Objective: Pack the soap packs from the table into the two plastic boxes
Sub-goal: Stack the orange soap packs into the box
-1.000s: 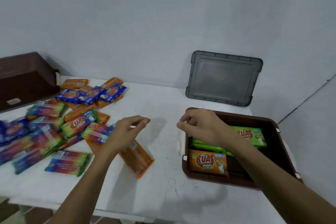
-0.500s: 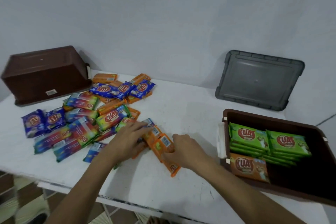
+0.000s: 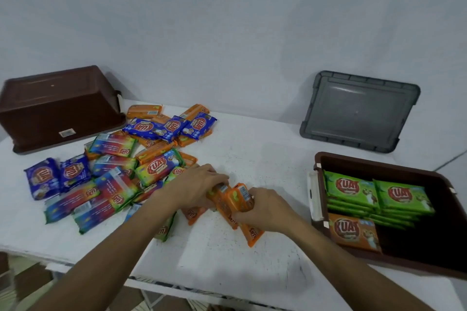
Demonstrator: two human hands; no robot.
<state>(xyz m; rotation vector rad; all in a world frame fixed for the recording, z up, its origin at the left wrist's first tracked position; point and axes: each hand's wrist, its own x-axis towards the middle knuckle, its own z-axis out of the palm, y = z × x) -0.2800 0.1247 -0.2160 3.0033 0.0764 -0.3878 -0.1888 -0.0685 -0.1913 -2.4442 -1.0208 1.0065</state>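
A heap of soap packs (image 3: 111, 177) in blue, orange and rainbow wrappers covers the left half of the white table (image 3: 265, 154). At the table's middle, my left hand (image 3: 197, 184) and my right hand (image 3: 265, 209) both grip a bunch of orange soap packs (image 3: 237, 201) standing on edge. An open brown plastic box (image 3: 379, 163) at the right holds stacked green packs (image 3: 374, 192) and one orange pack (image 3: 353, 231). A second brown box (image 3: 55, 106) rests upside down at the back left.
A grey lid (image 3: 358, 111) leans against the wall behind the open box. The table's front edge runs just below my forearms, with floor visible at the lower left. The wall stands close behind the table.
My right hand left the open box and came to the table's middle. Both hands have closed around the orange packs and gathered them upright. The view has swung left.
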